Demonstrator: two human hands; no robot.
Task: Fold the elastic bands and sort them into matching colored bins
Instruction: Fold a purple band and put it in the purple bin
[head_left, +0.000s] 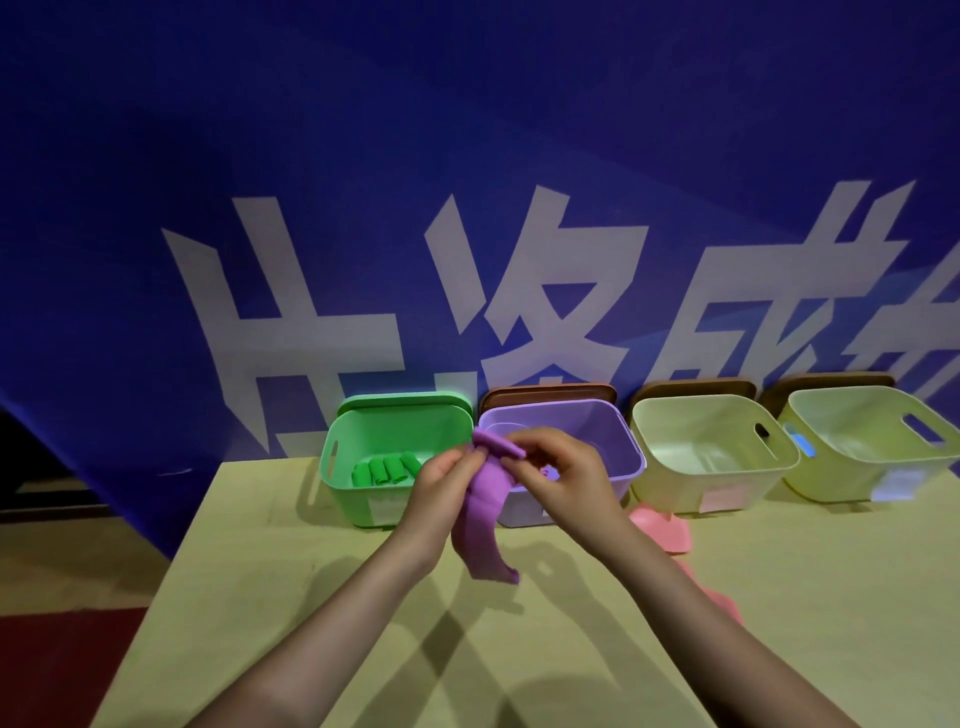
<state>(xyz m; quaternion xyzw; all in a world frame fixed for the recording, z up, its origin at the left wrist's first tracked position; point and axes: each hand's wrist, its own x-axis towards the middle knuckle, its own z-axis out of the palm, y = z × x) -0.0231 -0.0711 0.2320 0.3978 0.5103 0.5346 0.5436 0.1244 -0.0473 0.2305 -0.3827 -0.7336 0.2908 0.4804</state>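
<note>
The purple band (485, 499) is pinched at its top end between the left hand (441, 480) and the right hand (563, 470), held above the table (727, 649) in front of the purple bin (621, 467); its tail hangs loose. The fold is best kept tight and even, each turn pressed flat before the next. A roll like the green rolls (387, 470) in the green bin (348, 493) is wanted. Something purple seems to lie already in the purple bin, though it is mostly hidden.
</note>
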